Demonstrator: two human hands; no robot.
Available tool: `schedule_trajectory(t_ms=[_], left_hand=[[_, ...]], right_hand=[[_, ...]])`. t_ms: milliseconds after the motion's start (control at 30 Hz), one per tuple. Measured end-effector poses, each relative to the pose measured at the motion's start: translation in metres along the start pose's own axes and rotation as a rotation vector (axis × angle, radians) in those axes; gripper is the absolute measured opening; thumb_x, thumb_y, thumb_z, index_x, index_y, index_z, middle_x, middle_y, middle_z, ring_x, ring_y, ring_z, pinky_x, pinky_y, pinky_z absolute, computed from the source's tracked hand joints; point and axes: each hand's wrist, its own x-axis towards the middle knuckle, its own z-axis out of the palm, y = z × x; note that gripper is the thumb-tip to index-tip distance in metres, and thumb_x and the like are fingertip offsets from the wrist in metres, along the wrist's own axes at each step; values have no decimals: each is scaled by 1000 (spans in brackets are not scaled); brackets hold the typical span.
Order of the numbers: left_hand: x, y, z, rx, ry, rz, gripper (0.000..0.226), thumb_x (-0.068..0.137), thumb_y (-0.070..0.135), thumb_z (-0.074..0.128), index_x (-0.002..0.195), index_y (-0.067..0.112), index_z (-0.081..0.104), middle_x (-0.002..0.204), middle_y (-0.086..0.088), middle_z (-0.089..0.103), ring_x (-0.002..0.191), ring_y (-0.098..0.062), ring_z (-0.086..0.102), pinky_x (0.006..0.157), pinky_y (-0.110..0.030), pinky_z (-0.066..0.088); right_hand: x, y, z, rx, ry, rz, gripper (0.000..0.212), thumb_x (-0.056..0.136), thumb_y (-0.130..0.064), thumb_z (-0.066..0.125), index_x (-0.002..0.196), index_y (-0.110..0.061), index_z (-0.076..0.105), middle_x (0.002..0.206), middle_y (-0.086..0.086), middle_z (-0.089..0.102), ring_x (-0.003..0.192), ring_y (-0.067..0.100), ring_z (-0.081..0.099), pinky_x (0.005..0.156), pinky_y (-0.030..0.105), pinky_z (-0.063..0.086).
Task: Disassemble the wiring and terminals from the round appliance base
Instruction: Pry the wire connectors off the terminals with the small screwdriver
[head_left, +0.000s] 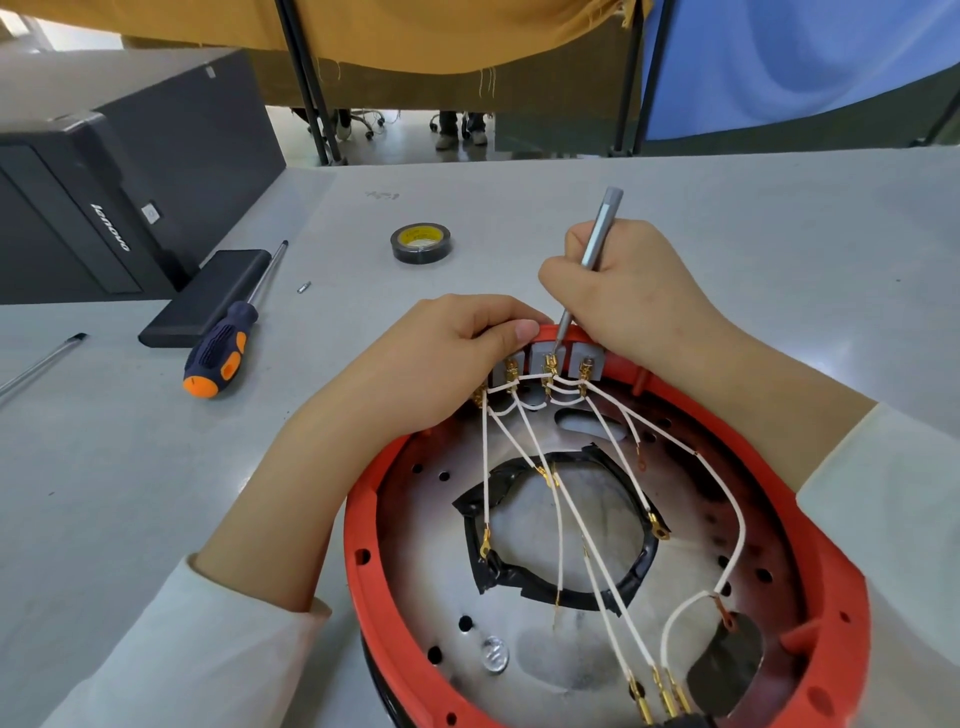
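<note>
The round red appliance base (613, 545) lies nearest on the grey table (779, 234), white wires (558, 512) fanning to grey terminals (543, 361) at its far rim. The left hand (447, 358) grips that rim; the right hand (628, 291) holds a slim silver screwdriver (597, 244), its tip on the middle terminal. Beyond lies black tape (422, 242)

We've got open table (779, 218) at the upper right of the frame and bare tabletop at lower left. Upper left is crowded: the black computer case (104, 171), a flat black box (208, 296), the orange-handled screwdriver (221, 345) and the tape roll (421, 242). Inside the red base (363, 545), white wires (566, 519) criss-cross the middle, so reaching through there is tight.
</note>
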Motion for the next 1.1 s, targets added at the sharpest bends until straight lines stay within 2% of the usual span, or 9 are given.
schedule_trajectory(t_ms=[200, 433, 600, 700, 800, 933, 1000, 1100], left_hand=[[0, 1, 0, 4, -7, 0, 25, 98, 34, 45, 113, 35, 65, 105, 15, 69, 101, -1, 60, 93, -22, 44], [1, -1, 0, -6, -3, 7, 24, 98, 33, 46, 110, 37, 66, 104, 18, 69, 100, 4, 58, 85, -8, 41], [1, -1, 0, -8, -6, 8, 23, 98, 33, 46, 109, 36, 66, 104, 17, 68, 101, 3, 58, 90, -14, 43], [2, -1, 0, -8, -6, 7, 23, 98, 32, 46, 109, 35, 66, 104, 18, 68, 100, 5, 58, 86, -10, 42], [2, -1, -1, 4, -7, 8, 24, 98, 32, 46, 111, 35, 66, 104, 19, 68, 97, 6, 57, 79, -6, 42], [2, 0, -1, 4, -8, 8, 24, 98, 31, 46, 111, 34, 66, 105, 17, 68, 102, 3, 58, 90, -14, 42], [2, 0, 0, 0, -9, 5, 24, 98, 31, 46, 111, 34, 66, 105, 16, 68, 101, 2, 59, 90, -16, 43], [2, -1, 0, 17, 1, 8, 23, 98, 33, 46, 107, 38, 65, 102, 17, 68, 93, 4, 58, 80, -9, 41]], right_hand=[[1, 1, -1, 10, 0, 0, 33, 82, -10, 50, 55, -15, 33, 50, 1, 32, 46, 10, 32, 40, 16, 28], [1, 0, -1, 25, -35, 16, 32, 84, -9, 49, 56, -15, 34, 51, 2, 32, 46, 9, 33, 40, 15, 28], [6, -1, 0, 51, -95, 81, 34, 83, -9, 49, 54, -16, 31, 56, 7, 31, 51, 14, 32, 40, 17, 27], [9, 0, 1, 42, -132, 130, 35, 83, -10, 49, 54, -17, 31, 60, 9, 32, 55, 17, 33, 40, 19, 27], [10, 1, 2, 44, -155, 153, 36, 83, -10, 50, 53, -17, 31, 57, 5, 31, 51, 14, 31, 39, 19, 27], [12, 1, 2, 39, -178, 182, 34, 83, -12, 51, 54, -17, 33, 56, 4, 32, 50, 13, 32, 43, 22, 28], [11, 1, 2, 31, -167, 168, 35, 83, -11, 50, 54, -16, 32, 54, 2, 31, 48, 12, 31, 41, 19, 28], [4, 0, 2, 9, -77, 66, 36, 82, -10, 50, 53, -16, 29, 48, -4, 27, 42, 9, 28, 38, 15, 25]])
